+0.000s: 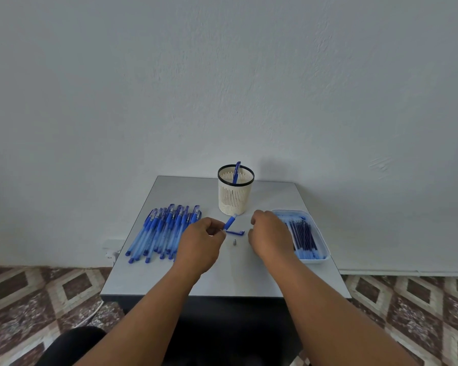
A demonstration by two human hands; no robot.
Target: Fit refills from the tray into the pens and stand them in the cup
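My left hand (200, 237) pinches an open pen barrel (230, 222), tip end up twd the cup (235, 192). My right hand (267, 232) is by the tray (318, 235) of refills (303, 233), fingers curled; can't tell if it holds one. The small metal tip (234, 242) & the cap (235, 233) lie loose on the tabletop (222, 276) btwn my hands. I think a wrist bump could roll the tip off. One pen (236, 172) stands in the cup.
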